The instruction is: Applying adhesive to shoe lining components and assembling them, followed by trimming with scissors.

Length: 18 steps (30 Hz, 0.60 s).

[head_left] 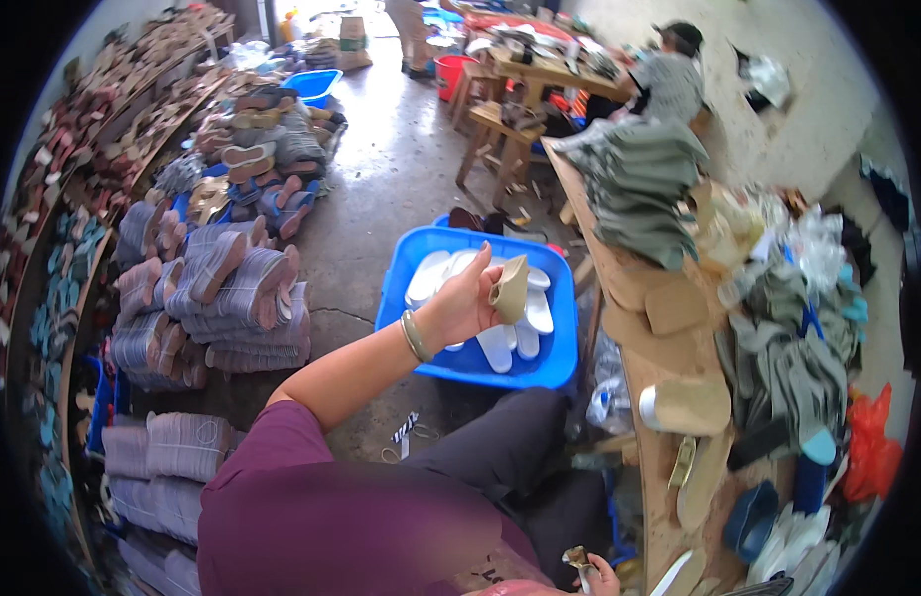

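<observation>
- Your left hand (467, 303) is out at arm's length with the fingers closed around a tan insole piece (510, 288); the piece curls over in the grip, pinched near one edge rather than across the middle.
- That piece hangs right above the blue crate (560, 358) of white insoles (510, 343). An edge pinch on a floppy part is a weak hold; if it slips, it lands among the white ones and you have to fish it out.
- The curl itself is a risk: squeeze harder and you likely crease the piece.
- Your right hand (597, 574) sits low at the frame's bottom edge, fingers wrapped on a small brush-like tool (577, 558). I can't tell what is on its tip; if it's wet, it is close to your dark trousers (510, 447) and could smear them.
- You're twisted left, away from the wooden bench (639, 397). Tan soles (679, 407) and stacked grey uppers (639, 189) crowd its near edge; swinging back with an elbow could knock some off onto the floor.
- The striped sole stacks (232, 298) on your left are well apart from the reach, no concern there.
- Another person (674, 79) works at the far table, well clear of both your hands.
</observation>
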Motion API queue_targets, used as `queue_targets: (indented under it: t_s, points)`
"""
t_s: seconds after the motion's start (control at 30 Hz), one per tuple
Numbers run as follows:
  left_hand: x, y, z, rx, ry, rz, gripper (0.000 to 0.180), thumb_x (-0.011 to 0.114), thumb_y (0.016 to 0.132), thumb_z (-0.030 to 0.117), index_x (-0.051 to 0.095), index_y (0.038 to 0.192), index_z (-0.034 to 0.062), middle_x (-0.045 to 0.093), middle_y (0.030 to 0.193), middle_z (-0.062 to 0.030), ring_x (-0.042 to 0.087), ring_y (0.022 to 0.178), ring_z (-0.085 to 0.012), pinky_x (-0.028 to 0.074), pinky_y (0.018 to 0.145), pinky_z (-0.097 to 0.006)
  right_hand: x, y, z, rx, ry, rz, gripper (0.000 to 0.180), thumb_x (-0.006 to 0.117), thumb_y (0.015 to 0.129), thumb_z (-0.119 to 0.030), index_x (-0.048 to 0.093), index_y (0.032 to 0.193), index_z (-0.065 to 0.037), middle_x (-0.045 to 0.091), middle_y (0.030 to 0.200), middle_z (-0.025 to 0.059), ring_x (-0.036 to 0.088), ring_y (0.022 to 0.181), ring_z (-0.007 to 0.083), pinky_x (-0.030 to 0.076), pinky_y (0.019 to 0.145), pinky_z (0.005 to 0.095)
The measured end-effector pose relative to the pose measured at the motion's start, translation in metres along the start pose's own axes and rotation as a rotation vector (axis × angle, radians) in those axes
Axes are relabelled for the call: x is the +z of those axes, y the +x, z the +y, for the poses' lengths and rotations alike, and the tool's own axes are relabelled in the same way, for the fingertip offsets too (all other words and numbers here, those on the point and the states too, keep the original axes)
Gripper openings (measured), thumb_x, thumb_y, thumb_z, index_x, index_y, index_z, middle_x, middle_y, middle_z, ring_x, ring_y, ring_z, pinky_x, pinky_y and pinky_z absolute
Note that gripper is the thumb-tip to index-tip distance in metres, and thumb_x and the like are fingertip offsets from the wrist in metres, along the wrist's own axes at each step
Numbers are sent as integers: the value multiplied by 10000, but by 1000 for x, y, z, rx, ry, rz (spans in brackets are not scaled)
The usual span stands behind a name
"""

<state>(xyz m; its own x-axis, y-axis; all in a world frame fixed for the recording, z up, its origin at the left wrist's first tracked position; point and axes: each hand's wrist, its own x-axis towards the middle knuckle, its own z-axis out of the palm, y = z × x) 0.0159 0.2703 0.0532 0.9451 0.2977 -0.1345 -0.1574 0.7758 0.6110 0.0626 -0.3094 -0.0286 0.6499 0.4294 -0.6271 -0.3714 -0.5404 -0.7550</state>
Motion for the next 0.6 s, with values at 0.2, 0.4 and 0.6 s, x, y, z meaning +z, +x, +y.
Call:
queue_targets:
  t_s: [0.2, 0.4, 0.6]
  points:
    - [48, 21, -50, -170, -86, -207, 601, 368, 976, 560, 539, 1241, 48, 634, 942, -6, 610, 824, -121, 506, 729, -279, -21, -11, 206, 72, 127, 571, 342, 485, 964, -333, 650, 1042, -44, 601, 780, 24, 512, 627, 111, 379, 538, 288]
    - [94, 39, -129, -463, -192, -402, 592, 420, 972, 515, 513, 1295, 28, 665, 976, -47, 644, 878, -174, 518, 791, -325, -7, -85, 378, 102, -571, 696, 250, 528, 853, -201, 639, 1028, -61, 620, 869, 217, 615, 803, 387, 479, 665, 502]
    - [117, 35, -198, -514, -27, -511, 554, 533, 943, 240, 357, 1413, 7, 585, 1049, -50, 582, 904, -160, 511, 799, -330, 25, -151, 445, 440, -667, 927, 469, 638, 825, -306, 588, 1231, -76, 605, 1108, 311, 629, 1007, 383, 513, 855, 433]
